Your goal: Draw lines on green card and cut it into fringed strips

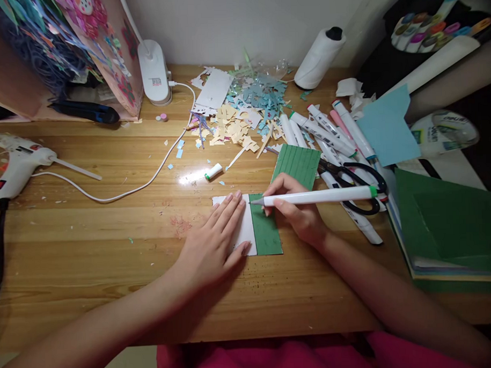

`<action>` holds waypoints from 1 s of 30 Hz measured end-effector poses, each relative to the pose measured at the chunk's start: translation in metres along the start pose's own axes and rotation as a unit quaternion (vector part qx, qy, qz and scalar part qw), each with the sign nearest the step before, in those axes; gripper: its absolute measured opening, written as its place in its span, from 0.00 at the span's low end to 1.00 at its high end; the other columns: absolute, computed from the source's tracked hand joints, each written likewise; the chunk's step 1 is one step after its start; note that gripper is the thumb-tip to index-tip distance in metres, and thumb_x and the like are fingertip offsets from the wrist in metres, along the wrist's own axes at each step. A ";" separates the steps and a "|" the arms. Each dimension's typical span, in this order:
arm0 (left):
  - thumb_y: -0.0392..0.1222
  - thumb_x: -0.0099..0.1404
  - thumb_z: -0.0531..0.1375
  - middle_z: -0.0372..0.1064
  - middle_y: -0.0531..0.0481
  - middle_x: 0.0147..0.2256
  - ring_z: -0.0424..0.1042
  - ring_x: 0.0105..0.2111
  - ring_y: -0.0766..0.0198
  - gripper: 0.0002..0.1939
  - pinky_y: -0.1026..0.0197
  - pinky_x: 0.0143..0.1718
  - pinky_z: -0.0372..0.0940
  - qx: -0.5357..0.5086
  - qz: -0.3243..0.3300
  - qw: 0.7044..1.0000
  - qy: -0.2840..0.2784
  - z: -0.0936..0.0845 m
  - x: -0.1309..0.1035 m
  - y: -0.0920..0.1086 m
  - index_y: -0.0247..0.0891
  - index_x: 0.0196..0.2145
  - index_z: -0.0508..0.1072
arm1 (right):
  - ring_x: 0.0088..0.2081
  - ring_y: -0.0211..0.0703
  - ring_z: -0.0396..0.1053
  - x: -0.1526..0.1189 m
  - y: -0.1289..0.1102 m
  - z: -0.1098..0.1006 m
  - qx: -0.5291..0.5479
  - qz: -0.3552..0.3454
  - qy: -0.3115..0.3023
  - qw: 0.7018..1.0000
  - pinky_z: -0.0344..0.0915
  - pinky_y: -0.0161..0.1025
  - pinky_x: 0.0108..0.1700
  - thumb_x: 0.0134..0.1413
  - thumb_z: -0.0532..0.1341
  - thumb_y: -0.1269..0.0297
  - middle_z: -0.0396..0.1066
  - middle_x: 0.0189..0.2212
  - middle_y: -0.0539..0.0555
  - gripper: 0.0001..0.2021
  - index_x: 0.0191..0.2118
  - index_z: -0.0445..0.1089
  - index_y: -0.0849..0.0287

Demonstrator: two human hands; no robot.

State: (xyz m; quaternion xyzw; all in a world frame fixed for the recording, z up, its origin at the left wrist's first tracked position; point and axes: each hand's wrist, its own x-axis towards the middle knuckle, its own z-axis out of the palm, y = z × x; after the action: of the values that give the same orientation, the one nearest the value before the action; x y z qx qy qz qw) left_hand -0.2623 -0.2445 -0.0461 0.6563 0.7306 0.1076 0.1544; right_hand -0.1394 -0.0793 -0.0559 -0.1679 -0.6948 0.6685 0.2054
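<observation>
My left hand (215, 236) lies flat with fingers stretched out on a white piece of card (246, 229), pressing it to the table. Beside that card's right edge shows a strip of green card (267, 234). Between the fingers of my right hand (297, 209) is a white marker (322, 196) with a green end, held almost level. Its grey tip points left, near the line where white and green meet; I cannot tell if it touches. Just beyond my right hand is another green card (297, 165) with dark parallel lines. A small white marker cap (213, 171) lies farther back.
Paper scraps (243, 111) are heaped at the back. Black scissors (352, 183) rest on several markers at right, near a stack of green card (452, 225). A glue gun (21, 159) and white cable (109, 200) lie left; a thread spool (319, 58) stands behind.
</observation>
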 end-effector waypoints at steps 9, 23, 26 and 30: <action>0.52 0.69 0.46 0.35 0.45 0.66 0.36 0.65 0.61 0.34 0.55 0.64 0.42 0.008 0.000 1.000 -0.007 -0.001 0.001 -0.001 0.31 0.65 0.42 | 0.28 0.38 0.62 0.000 0.002 0.004 -0.134 -0.009 0.045 0.990 0.58 0.36 0.30 0.56 0.56 0.65 0.62 0.27 0.48 0.03 0.34 0.61 0.57; 0.51 0.68 0.46 0.36 0.45 0.66 0.38 0.65 0.60 0.34 0.54 0.64 0.43 -0.008 0.003 1.000 0.005 -0.001 0.000 -0.001 0.34 0.65 0.40 | 0.27 0.37 0.62 -0.001 0.000 0.004 -0.209 0.006 0.040 0.977 0.57 0.34 0.28 0.54 0.57 0.67 0.63 0.26 0.47 0.03 0.34 0.61 0.57; 0.51 0.68 0.47 0.36 0.45 0.66 0.37 0.65 0.61 0.34 0.55 0.64 0.42 -0.001 0.004 1.000 0.001 0.000 0.001 -0.001 0.33 0.65 0.41 | 0.26 0.36 0.61 -0.001 0.000 0.002 -0.215 0.001 0.023 0.976 0.56 0.33 0.26 0.52 0.58 0.69 0.62 0.25 0.46 0.03 0.33 0.61 0.57; 0.51 0.68 0.47 0.35 0.46 0.66 0.37 0.65 0.61 0.34 0.55 0.64 0.42 0.005 0.004 1.000 -0.004 -0.001 0.002 0.000 0.32 0.65 0.42 | 0.26 0.36 0.60 -0.001 0.000 0.003 -0.209 -0.006 0.021 0.978 0.56 0.33 0.26 0.52 0.57 0.69 0.62 0.25 0.46 0.02 0.33 0.61 0.57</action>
State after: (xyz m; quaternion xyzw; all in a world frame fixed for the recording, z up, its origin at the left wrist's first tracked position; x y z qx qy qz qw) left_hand -0.2630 -0.2429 -0.0455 0.6603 0.7280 0.1022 0.1538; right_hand -0.1399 -0.0819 -0.0558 -0.2170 -0.8156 0.5040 0.1839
